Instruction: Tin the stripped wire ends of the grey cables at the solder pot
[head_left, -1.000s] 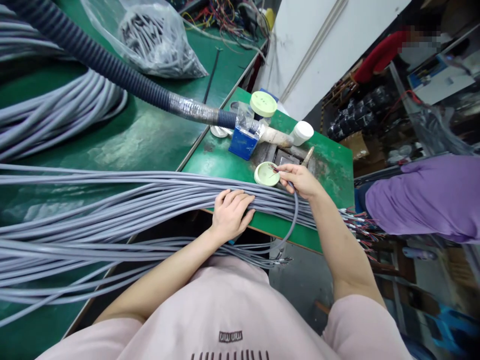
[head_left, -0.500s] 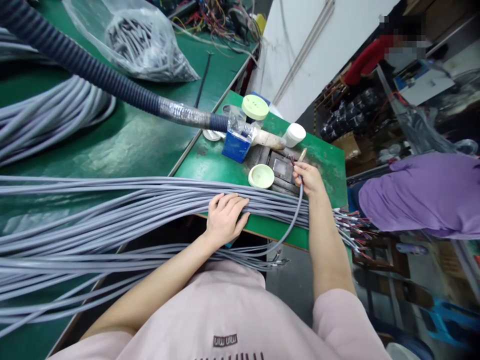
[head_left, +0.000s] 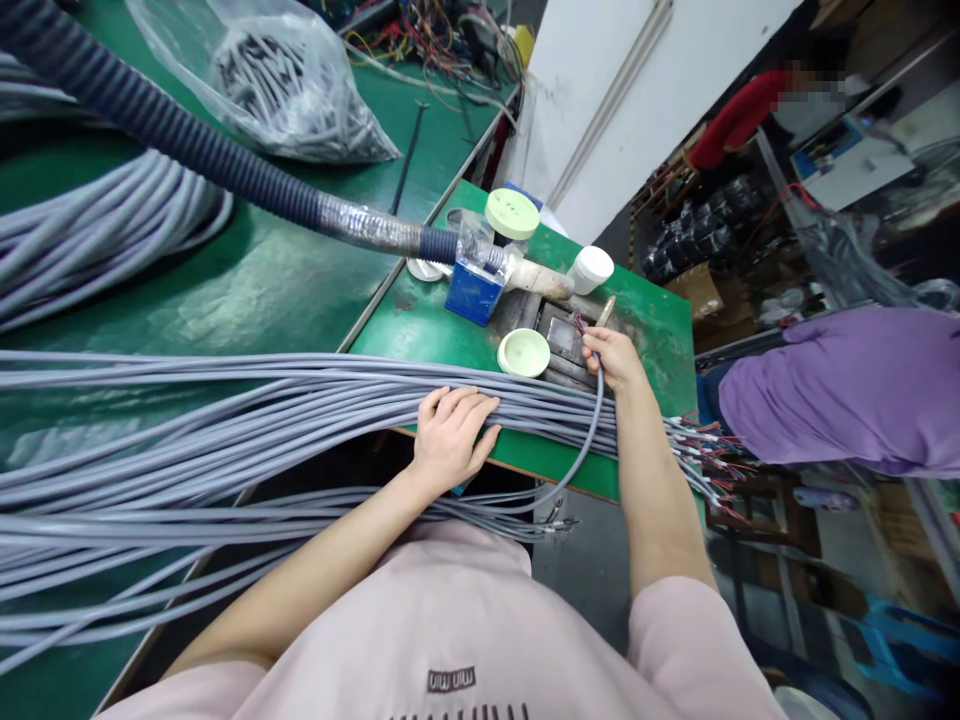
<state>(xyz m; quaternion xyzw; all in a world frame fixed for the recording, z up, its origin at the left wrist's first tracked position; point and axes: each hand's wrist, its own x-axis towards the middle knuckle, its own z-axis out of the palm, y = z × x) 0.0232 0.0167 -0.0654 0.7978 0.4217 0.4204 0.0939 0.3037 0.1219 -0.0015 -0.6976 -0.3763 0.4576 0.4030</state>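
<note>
My right hand point(head_left: 615, 358) pinches a grey cable point(head_left: 594, 425) close to its stripped end. The thin dark wires point(head_left: 578, 323) of that end stick out past the fingertips, over a square metal pot point(head_left: 562, 337) with a shiny surface. From the hand the cable curves down toward my body. My left hand point(head_left: 454, 432) lies with fingers stretched out on top of a thick bundle of grey cables point(head_left: 330, 390). Beside the pot sits an open pale green tub point(head_left: 523, 353). A suction nozzle point(head_left: 540, 280) reaches toward the pot's far side.
A dark corrugated hose point(head_left: 247, 185) crosses from the upper left to a blue box point(head_left: 474, 290). Behind stand a white tub point(head_left: 591, 269) and a pale green lid point(head_left: 512, 213). More cables point(head_left: 225, 530) hang nearer me. A person in purple point(head_left: 847, 390) is at the right.
My right hand has shifted slightly left, bringing the wire ends farther over the metal pot. The left hand stays on the bundle.
</note>
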